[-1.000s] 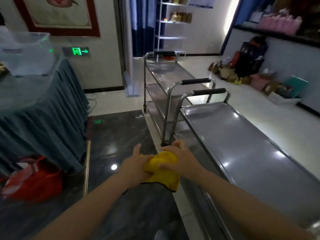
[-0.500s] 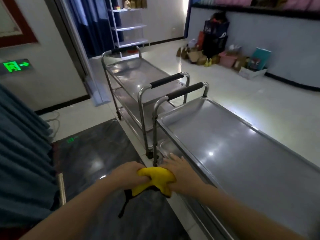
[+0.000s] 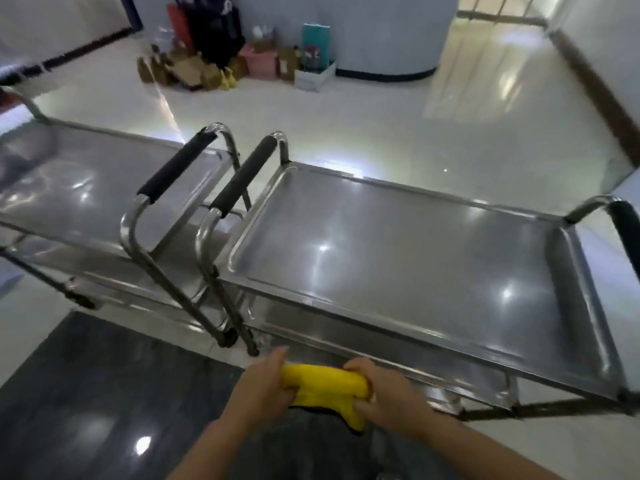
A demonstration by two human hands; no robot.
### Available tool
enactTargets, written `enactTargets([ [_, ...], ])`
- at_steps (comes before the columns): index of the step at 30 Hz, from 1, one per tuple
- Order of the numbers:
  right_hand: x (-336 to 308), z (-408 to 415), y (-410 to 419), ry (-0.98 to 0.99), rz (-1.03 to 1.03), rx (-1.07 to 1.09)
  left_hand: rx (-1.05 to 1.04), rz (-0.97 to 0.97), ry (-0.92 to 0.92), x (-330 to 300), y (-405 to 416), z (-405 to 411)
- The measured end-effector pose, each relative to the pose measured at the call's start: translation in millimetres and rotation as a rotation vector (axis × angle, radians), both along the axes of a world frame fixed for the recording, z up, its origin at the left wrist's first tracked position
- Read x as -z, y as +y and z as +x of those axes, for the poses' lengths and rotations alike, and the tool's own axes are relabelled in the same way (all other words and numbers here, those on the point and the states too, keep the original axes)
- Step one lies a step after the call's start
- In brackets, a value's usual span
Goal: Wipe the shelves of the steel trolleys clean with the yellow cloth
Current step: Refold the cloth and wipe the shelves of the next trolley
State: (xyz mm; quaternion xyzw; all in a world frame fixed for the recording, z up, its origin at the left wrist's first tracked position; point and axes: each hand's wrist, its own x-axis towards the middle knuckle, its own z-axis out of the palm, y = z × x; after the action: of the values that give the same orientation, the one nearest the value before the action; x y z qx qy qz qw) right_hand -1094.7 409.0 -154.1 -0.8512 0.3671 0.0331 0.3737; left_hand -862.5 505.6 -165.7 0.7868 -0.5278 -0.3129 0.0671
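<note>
On a pale tiled floor [image 3: 398, 126], two steel trolleys [image 3: 415, 258] await wiping, apparently not begun: at lower centre, left hand [image 3: 259, 389] and right hand [image 3: 388, 396] fingers grip the bunched yellow cloth [image 3: 325, 379].

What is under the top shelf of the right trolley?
Under the top shelf of the right trolley, only the near edge of a lower steel shelf shows. The rest, and anything on it, is covered.
</note>
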Motion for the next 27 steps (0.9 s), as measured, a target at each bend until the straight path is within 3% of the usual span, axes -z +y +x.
enactTargets([
  [7, 64.2, -0.7, -25.9, -0.154, 0.056, 0.411, -0.088, -0.127, 0.317, 78.4, -38.7, 3.6],
  [11, 145.0, -7.7, -55.5, -0.182, -0.037, 0.502, -0.193, -0.191, 0.368, 155.3, -83.3, -14.1],
  [14, 224.5, -19.8, -66.0, -0.186, -0.137, 0.519, -0.158, -0.247, 0.382, 224.8, -114.1, -28.5],
  [18, 304.9, -34.4, -102.5, -0.195, -0.277, 0.629, 0.071, -0.36, 0.274, 306.4, -152.8, -43.7],
  [22, 343.4, -33.3, -147.9, -0.147, -0.547, 0.616, 0.238, -0.689, 0.044, 367.4, -186.3, -53.8],
  [24, 352.9, -25.4, -160.0, 0.001, -0.682, 0.573, 0.259, -0.831, -0.062, 385.8, -194.1, -55.7],
  [27, 364.3, -7.1, -158.1, 0.238, -0.836, 0.62, 0.129, -0.902, -0.119, 402.5, -195.6, -60.1],
])
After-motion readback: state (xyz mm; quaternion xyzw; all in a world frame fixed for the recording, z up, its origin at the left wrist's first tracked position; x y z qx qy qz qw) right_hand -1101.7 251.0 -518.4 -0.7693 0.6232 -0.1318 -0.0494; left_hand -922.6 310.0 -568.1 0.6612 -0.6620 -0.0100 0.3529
